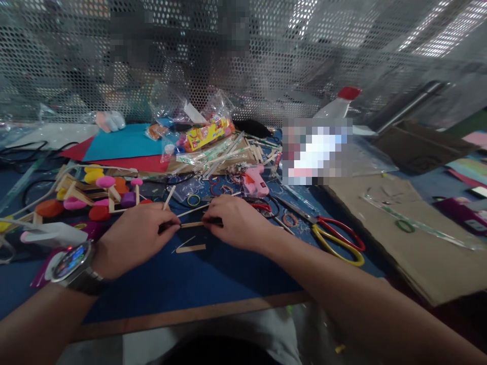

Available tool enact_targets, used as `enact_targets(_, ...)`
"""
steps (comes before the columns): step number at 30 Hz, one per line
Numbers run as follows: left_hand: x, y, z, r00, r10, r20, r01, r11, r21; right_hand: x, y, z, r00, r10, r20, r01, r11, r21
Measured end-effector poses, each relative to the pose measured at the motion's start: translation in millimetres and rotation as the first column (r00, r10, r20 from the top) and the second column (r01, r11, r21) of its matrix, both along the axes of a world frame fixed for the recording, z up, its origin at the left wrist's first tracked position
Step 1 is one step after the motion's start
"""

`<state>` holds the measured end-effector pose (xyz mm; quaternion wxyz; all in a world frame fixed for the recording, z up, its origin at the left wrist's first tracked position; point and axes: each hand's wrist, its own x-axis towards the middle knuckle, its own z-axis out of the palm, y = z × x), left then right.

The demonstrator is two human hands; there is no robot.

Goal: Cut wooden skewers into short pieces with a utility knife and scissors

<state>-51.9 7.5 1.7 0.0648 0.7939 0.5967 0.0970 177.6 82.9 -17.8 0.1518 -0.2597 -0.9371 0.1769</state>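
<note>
Pinched at its ends between the thumb and fingers of the left hand [139, 230] and of the right hand [236, 218]: one wooden stick [192, 224], near the middle of a blue tabletop [160, 294]. Rising beside the left fingers, one upright stick [169, 196], held or merely resting, impossible to tell. Just below, one flat wood piece [190, 248], lying loose.

On the left wrist, one watch [72, 261] with a lit face, too blurred to read. Beyond the right hand, one pink glue gun [254, 181]; to the right, one pair of scissors [338, 243] with one red and one yellow handle. Among scattered rings, one yellow band [194, 200] and one orange band [289, 219]; on the cardboard [375, 218], one green band [404, 225].

At left, a jumble of wood and coloured lumps [110, 192], too crowded to count. Farther back, one yellow label [207, 134] with a cartoon figure and lettering too small to read, near one blue sheet [125, 142]. At far right, one purple packet [462, 213] with illegible white marks.
</note>
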Motion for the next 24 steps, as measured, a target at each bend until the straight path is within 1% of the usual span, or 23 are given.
enact_targets(3, 1, -4, 5.1, 0.999, -0.035, 0.027, 0.033, 0.997, 0.076, 1, -2, 0.9, 0.998, -0.010, -0.060, 0.011, 1.000, 0.018)
enact_targets(5, 4, -7, 8.9, 0.995, -0.094, 0.043, 0.089, 0.990, 0.109, 3, -3, 3.5, 0.993, -0.017, -0.116, 0.020, 0.999, 0.031)
enact_targets(8, 8, -12, 12.9, 0.977, -0.208, 0.053, 0.201, 0.973, 0.113, 5, -5, 8.0, 0.981, -0.005, -0.193, 0.015, 0.999, 0.047)
enact_targets(10, 9, -13, 14.4, 0.966, -0.254, 0.051, 0.248, 0.963, 0.106, 6, -7, 9.1, 0.978, 0.045, -0.205, -0.033, 0.998, 0.058)
enact_targets(14, 7, -13, 16.7, 0.954, -0.297, 0.037, 0.295, 0.954, 0.060, 4, -13, 5.2, 0.968, 0.217, -0.128, -0.209, 0.975, 0.071)
enact_targets(16, 7, -13, 17.4, 0.942, -0.333, 0.029, 0.333, 0.943, 0.017, 3, -16, 3.2, 0.960, 0.270, -0.078, -0.265, 0.962, 0.067)
enact_targets(21, 9, -15, 16.4, 0.922, -0.388, 0.016, 0.388, 0.920, -0.050, 4, -21, 7.9, 0.935, 0.355, 0.008, -0.355, 0.934, 0.043)
enact_targets(24, 7, -14, 15.0, 0.926, -0.376, 0.016, 0.376, 0.925, -0.051, 5, -22, 11.2, 0.937, 0.348, 0.032, -0.349, 0.936, 0.036)
